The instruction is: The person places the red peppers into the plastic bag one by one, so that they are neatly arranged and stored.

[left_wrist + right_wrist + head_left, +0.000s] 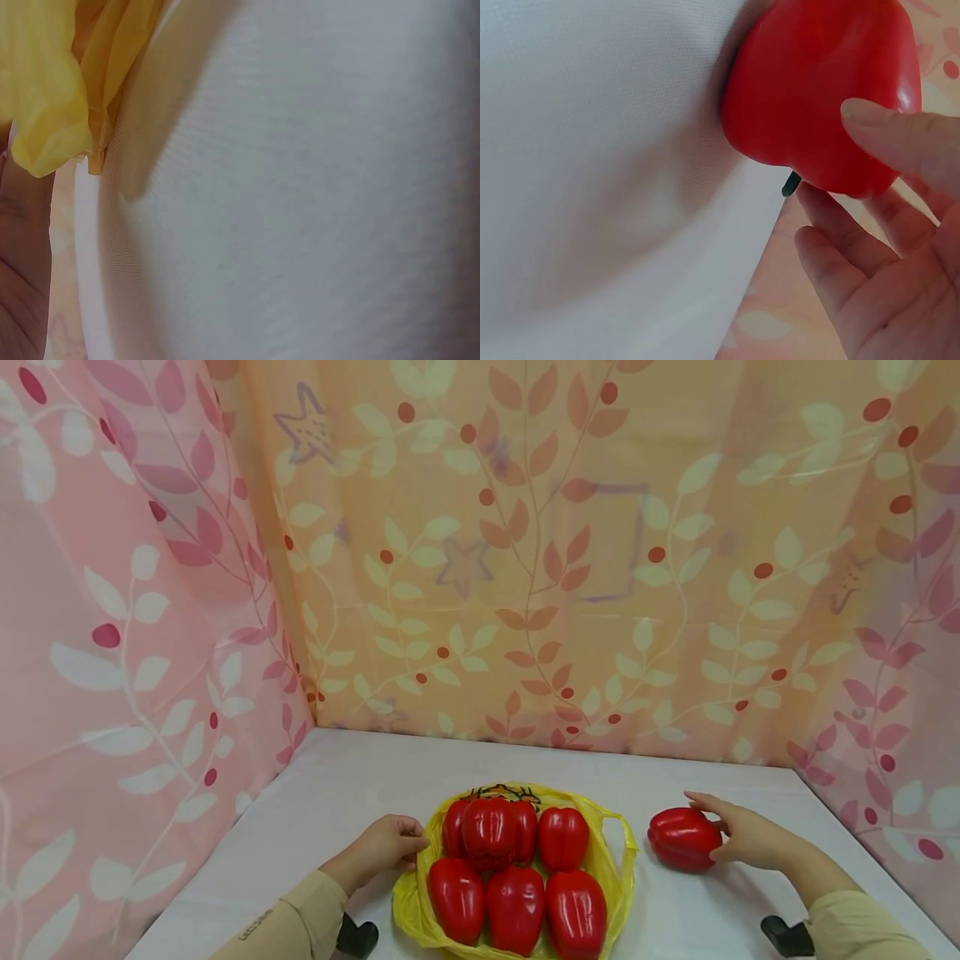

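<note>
A yellow plastic bag (pixel 408 906) lies spread on the white table with several shiny red bell peppers (pixel 514 906) inside it. My left hand (pixel 382 850) pinches the bag's left rim between thumb and fingers. In the left wrist view, folds of the bag (pixel 49 97) hang beside the palm (pixel 22 262). To the right of the bag, a single red bell pepper (pixel 684 839) lies on its side on the table. My right hand (pixel 753 839) grips its right end. The right wrist view shows the thumb against the pepper (pixel 810 82), fingers behind it and its short green stem (pixel 791 184) pointing down.
White cloth covers the table (pixel 360 768). Behind it hangs an orange leaf-patterned curtain (pixel 450 610), with pink curtain panels at the left (pixel 150 693) and right (pixel 900 693). The bag's loop handle (pixel 628 843) sticks out toward the lone pepper. Dark wrist straps (pixel 787 937) show near the sleeves.
</note>
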### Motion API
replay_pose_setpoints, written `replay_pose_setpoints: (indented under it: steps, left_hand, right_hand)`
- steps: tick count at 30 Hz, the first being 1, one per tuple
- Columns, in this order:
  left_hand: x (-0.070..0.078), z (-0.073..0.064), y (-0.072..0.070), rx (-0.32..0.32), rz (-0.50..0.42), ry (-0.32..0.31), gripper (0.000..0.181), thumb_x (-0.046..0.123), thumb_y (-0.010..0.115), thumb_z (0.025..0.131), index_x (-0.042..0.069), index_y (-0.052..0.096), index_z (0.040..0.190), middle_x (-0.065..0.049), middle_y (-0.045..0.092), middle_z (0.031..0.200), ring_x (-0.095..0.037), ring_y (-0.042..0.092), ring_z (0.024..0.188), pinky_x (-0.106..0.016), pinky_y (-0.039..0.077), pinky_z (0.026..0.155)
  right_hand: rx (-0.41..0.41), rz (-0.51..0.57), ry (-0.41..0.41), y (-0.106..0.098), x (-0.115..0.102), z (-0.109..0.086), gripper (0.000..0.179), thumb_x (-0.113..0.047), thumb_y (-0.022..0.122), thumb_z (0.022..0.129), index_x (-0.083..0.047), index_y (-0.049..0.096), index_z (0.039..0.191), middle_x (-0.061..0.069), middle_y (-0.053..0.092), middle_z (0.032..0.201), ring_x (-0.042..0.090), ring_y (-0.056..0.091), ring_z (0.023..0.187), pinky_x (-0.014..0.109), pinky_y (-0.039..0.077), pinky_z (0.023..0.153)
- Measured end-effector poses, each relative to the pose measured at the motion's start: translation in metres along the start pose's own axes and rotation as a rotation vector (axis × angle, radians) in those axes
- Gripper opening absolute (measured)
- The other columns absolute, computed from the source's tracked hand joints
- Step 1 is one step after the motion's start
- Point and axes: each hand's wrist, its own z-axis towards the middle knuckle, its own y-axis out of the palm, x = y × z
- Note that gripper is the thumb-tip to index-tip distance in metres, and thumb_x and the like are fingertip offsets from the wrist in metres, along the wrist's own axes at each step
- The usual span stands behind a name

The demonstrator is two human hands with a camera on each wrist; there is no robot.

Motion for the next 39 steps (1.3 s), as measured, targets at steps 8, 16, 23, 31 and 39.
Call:
replay_pose_setpoints:
  steps: [8, 16, 23, 31, 39]
  left_hand:
    - [0.000, 0.000, 0.000, 0.002, 0.003, -0.001, 0.016, 0.021, 0.063, 0.086, 0.006, 0.062, 0.083, -0.003, 0.054, 0.067, -0.014, 0.051, 0.059, -0.025, 0.051, 0.060]
    - [0.000, 0.000, 0.001, 0.003, 0.011, 0.000, 0.015, 0.021, 0.063, 0.086, 0.006, 0.062, 0.083, -0.002, 0.054, 0.066, -0.013, 0.051, 0.059, -0.025, 0.050, 0.059]
    - [0.001, 0.000, 0.001, 0.002, 0.016, -0.012, 0.016, 0.022, 0.063, 0.086, 0.006, 0.061, 0.084, -0.003, 0.055, 0.068, -0.014, 0.051, 0.060, -0.025, 0.051, 0.060]
    - [0.001, 0.001, 0.002, 0.004, 0.012, -0.012, 0.016, 0.021, 0.063, 0.086, 0.005, 0.061, 0.084, -0.003, 0.055, 0.067, -0.014, 0.051, 0.059, -0.025, 0.051, 0.060]
    - [0.001, 0.001, 0.002, 0.003, 0.012, -0.008, 0.017, 0.022, 0.063, 0.086, 0.005, 0.061, 0.084, -0.003, 0.055, 0.068, -0.014, 0.051, 0.059, -0.025, 0.051, 0.060]
  right_hand:
    - [0.021, 0.009, -0.022, -0.001, 0.002, -0.005, 0.087, -0.022, 0.080, 0.065, 0.003, 0.035, 0.134, 0.032, 0.044, 0.123, 0.044, 0.051, 0.103, 0.043, 0.053, 0.072]
    - [0.058, -0.042, -0.019, -0.002, 0.007, -0.006, 0.064, -0.027, 0.079, 0.067, 0.001, 0.054, 0.118, 0.019, 0.058, 0.109, 0.033, 0.056, 0.093, 0.043, 0.053, 0.072]
    - [0.091, -0.062, -0.033, -0.001, 0.009, -0.005, 0.047, -0.018, 0.075, 0.072, -0.002, 0.057, 0.113, 0.018, 0.059, 0.106, 0.032, 0.057, 0.091, 0.044, 0.052, 0.072]
    - [0.200, -0.132, -0.051, 0.000, 0.010, -0.001, 0.035, -0.015, 0.071, 0.076, 0.002, 0.057, 0.104, 0.017, 0.062, 0.094, 0.031, 0.060, 0.084, 0.044, 0.052, 0.071]
    - [0.221, -0.108, -0.018, 0.001, 0.012, -0.001, 0.047, -0.019, 0.070, 0.079, 0.005, 0.052, 0.115, 0.018, 0.062, 0.096, 0.033, 0.059, 0.086, 0.043, 0.052, 0.072]
